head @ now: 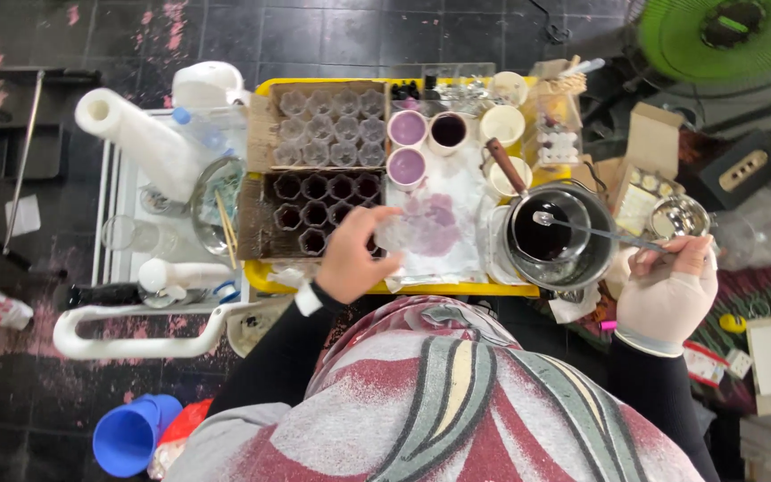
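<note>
The work surface is a yellow tray (457, 288) set above a dark tiled floor (314, 36) with pink stains. The left hand (356, 254) is closed around a small clear cup (392, 234) over the stained white cloth (443, 223). The gloved right hand (667, 286) pinches a long metal spoon (591, 232), its bowl over dark liquid in the steel pot (557, 234). A green fan (729, 36) stands at upper right.
</note>
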